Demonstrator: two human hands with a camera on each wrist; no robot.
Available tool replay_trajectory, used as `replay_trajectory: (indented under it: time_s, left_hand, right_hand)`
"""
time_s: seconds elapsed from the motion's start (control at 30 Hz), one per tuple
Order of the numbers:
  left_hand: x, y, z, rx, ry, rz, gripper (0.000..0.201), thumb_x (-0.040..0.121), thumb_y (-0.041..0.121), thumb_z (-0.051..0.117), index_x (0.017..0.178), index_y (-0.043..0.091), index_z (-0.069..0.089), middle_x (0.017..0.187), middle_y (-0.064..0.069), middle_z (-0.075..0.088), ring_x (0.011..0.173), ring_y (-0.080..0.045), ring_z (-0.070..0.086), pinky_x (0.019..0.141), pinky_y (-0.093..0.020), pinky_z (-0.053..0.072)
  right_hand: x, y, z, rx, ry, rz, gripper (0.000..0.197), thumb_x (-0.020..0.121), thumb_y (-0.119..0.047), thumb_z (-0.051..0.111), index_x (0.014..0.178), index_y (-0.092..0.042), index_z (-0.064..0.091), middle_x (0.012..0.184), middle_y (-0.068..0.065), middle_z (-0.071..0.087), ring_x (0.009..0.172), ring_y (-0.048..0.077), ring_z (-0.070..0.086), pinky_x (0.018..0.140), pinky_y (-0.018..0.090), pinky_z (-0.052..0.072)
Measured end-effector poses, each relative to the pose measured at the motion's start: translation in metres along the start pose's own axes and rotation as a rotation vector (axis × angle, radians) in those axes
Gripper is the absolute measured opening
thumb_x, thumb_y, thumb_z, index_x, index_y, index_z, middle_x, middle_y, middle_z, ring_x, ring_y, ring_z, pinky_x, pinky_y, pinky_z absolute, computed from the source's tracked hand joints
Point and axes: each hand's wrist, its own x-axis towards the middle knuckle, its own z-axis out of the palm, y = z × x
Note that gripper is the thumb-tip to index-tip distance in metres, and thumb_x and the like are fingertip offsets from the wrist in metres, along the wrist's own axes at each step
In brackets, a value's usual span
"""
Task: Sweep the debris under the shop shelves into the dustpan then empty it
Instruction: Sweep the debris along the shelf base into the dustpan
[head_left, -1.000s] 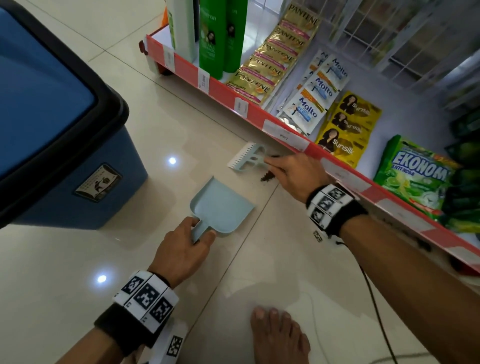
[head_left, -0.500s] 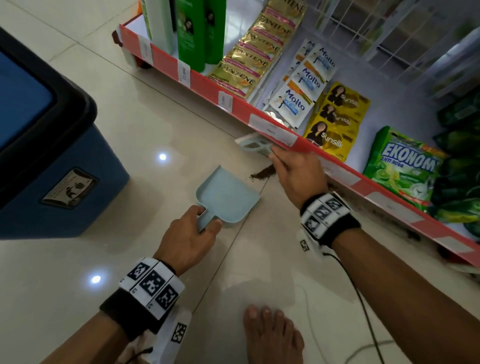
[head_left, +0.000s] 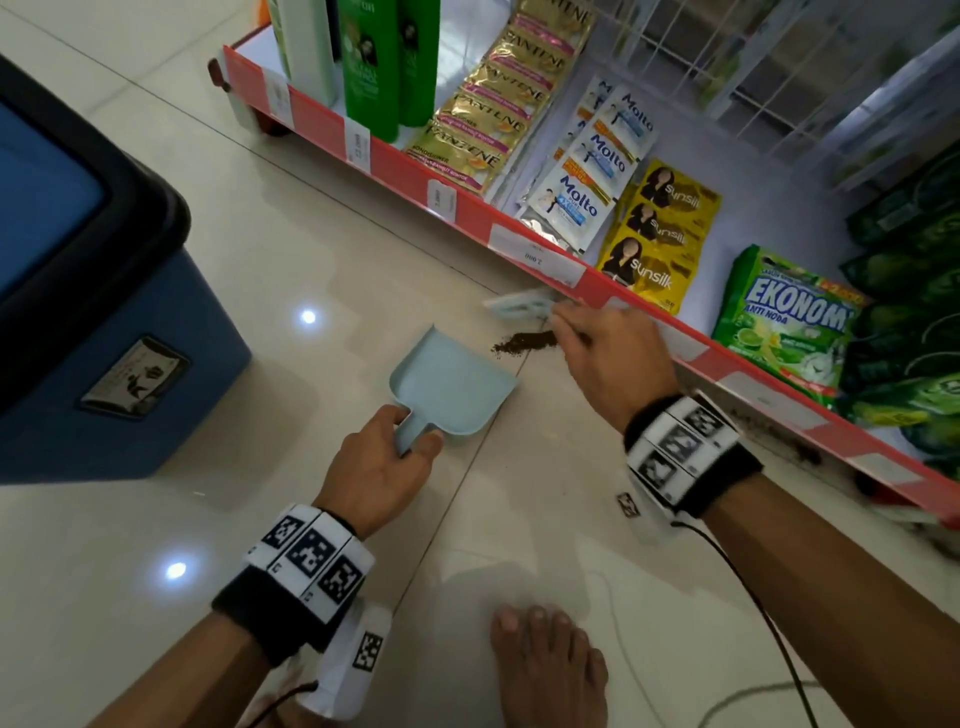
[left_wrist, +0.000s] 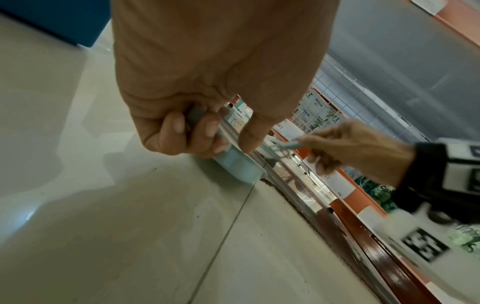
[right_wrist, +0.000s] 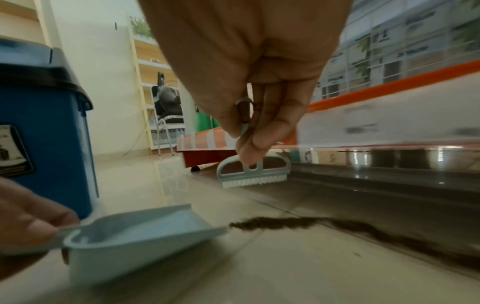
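1 line of dark debris (head_left: 524, 344) lies just beyond the dustpan (head_left: 449, 387) lip, near the shelf (head_left: 691, 349) edge. My left hand (head_left: 376, 470) grips the dustpan handle; my right hand (head_left: 613, 358) pinches the brush (head_left: 519, 304) handle. Risk: a fast stroke scatters grains past the lip or under the shelf. Legible: PANTENE, Molto, sunsilk, EKONOMI ANTI NODA, tag 2.000

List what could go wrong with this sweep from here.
1. The dustpan lip sits just short of the debris; a slight gap under the lip could let grains slide beneath.
2. The trail runs back under the shelf, so a short stroke of the brush may leave some behind.
3. The right hand only pinches the thin brush handle; it could twist and scatter grains.
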Motion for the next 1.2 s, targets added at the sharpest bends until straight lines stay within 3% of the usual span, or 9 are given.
replay_trajectory:
  time_s: [0.13, 0.3, 0.5, 0.63, 0.77, 0.87, 0.97, 1.07, 1.2]
  left_hand:
    - [0.0, 0.001, -0.001, 0.018, 0.005, 0.007, 0.038, 0.092, 0.045, 0.055, 0.119, 0.018, 0.052, 0.083, 0.003, 0.064, 0.076, -0.02, 0.064, 0.073, -0.04, 0.055]
    - [-0.002, -0.009, -0.011, 0.008, 0.042, -0.016, 0.039, 0.093, 0.045, 0.055, 0.12, 0.018, 0.052, 0.086, 0.002, 0.064, 0.077, -0.02, 0.064, 0.074, -0.041, 0.056]
    - [-0.008, -0.015, -0.016, -0.016, 0.053, -0.041, 0.038, 0.093, 0.044, 0.055, 0.12, 0.017, 0.053, 0.09, -0.003, 0.067, 0.082, -0.024, 0.065, 0.079, -0.041, 0.055]
    - [-0.006, -0.013, -0.015, -0.014, 0.055, -0.039, 0.04, 0.093, 0.044, 0.055, 0.121, 0.016, 0.053, 0.091, -0.004, 0.067, 0.082, -0.025, 0.065, 0.077, -0.039, 0.054]
    - [-0.002, -0.005, -0.01, -0.013, 0.037, -0.012, 0.04, 0.093, 0.044, 0.055, 0.121, 0.016, 0.053, 0.087, -0.003, 0.066, 0.076, -0.022, 0.064, 0.072, -0.037, 0.053]
    - [-0.002, -0.003, -0.008, 0.011, 0.038, 0.011, 0.041, 0.093, 0.045, 0.055, 0.122, 0.016, 0.052, 0.086, 0.001, 0.065, 0.074, -0.019, 0.064, 0.07, -0.037, 0.054]
    - [-0.003, -0.008, -0.008, 0.03, 0.041, 0.011, 0.042, 0.093, 0.045, 0.054, 0.123, 0.017, 0.052, 0.084, 0.005, 0.063, 0.073, -0.016, 0.063, 0.068, -0.034, 0.053]
    - [-0.004, -0.015, -0.008, 0.035, 0.048, 0.008, 0.04, 0.093, 0.046, 0.054, 0.122, 0.018, 0.051, 0.082, 0.008, 0.061, 0.073, -0.014, 0.063, 0.068, -0.034, 0.053]
    - [-0.002, -0.02, -0.007, 0.032, 0.051, 0.02, 0.037, 0.093, 0.047, 0.053, 0.118, 0.019, 0.052, 0.082, 0.008, 0.062, 0.073, -0.014, 0.063, 0.067, -0.034, 0.053]
  right_hand:
    - [0.047, -0.045, 0.017, 0.004, -0.001, -0.095, 0.034, 0.104, -0.034, 0.04, 0.115, -0.017, 0.067, 0.08, 0.007, 0.068, 0.071, 0.022, 0.064, 0.069, 0.03, 0.054]
    - [0.082, -0.066, 0.044, -0.216, -0.058, -0.063, 0.024, 0.104, -0.022, 0.043, 0.105, -0.01, 0.064, 0.089, 0.007, 0.067, 0.081, 0.024, 0.066, 0.08, 0.034, 0.057]
    - [0.038, -0.009, 0.015, -0.194, -0.253, -0.009, 0.022, 0.101, -0.02, 0.047, 0.102, -0.013, 0.068, 0.087, 0.009, 0.069, 0.077, 0.024, 0.065, 0.074, 0.035, 0.056]
    - [0.024, 0.004, -0.007, -0.116, -0.196, -0.036, 0.034, 0.101, -0.026, 0.045, 0.078, -0.014, 0.067, 0.07, 0.004, 0.064, 0.064, 0.019, 0.058, 0.06, 0.026, 0.039]
    - [0.048, -0.029, -0.002, 0.044, -0.091, -0.131, 0.03, 0.102, -0.029, 0.047, 0.088, -0.018, 0.071, 0.063, -0.006, 0.056, 0.053, 0.001, 0.045, 0.051, 0.016, 0.027]
    - [0.072, -0.053, 0.015, 0.025, -0.064, -0.169, 0.029, 0.103, -0.031, 0.044, 0.108, -0.016, 0.069, 0.076, -0.001, 0.063, 0.061, 0.011, 0.053, 0.059, 0.021, 0.042]
    - [0.083, -0.053, 0.028, -0.102, -0.116, -0.141, 0.03, 0.104, -0.031, 0.043, 0.105, -0.014, 0.068, 0.087, 0.005, 0.067, 0.075, 0.019, 0.062, 0.075, 0.032, 0.056]
    - [0.07, -0.028, 0.025, -0.118, -0.206, -0.086, 0.034, 0.104, -0.033, 0.041, 0.108, -0.015, 0.069, 0.094, 0.006, 0.068, 0.085, 0.022, 0.064, 0.084, 0.034, 0.055]
    - [0.025, 0.016, 0.002, -0.108, -0.297, -0.032, 0.033, 0.103, -0.031, 0.043, 0.101, -0.012, 0.07, 0.089, 0.007, 0.069, 0.081, 0.026, 0.063, 0.077, 0.038, 0.054]
